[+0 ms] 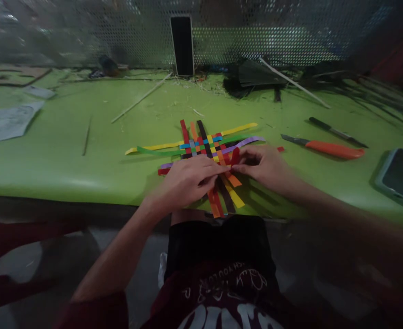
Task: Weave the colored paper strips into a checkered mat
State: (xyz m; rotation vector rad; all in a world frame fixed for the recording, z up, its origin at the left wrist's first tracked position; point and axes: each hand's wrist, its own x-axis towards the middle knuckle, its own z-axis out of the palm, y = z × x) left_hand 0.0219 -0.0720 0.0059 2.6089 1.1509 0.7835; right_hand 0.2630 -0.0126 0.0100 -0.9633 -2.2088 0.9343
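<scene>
A mat of woven coloured strips lies near the front edge of the table, its loose ends fanning out on all sides. The strips are red, orange, black, yellow, blue, green and purple. My left hand rests over the mat's near left part, index finger stretched to the right and thumb bent close to it, gripping the weave; some of its fingertips are hidden. At the mat's right side, my right hand pinches a red strip between thumb and fingers. That strip is bent upward, and both hands' fingertips almost meet there.
To the right lie an orange-handled knife, a black pen-like tool and a phone. Another phone stands upright against the mesh at the back. Thin sticks, dark scraps and paper lie about the green table.
</scene>
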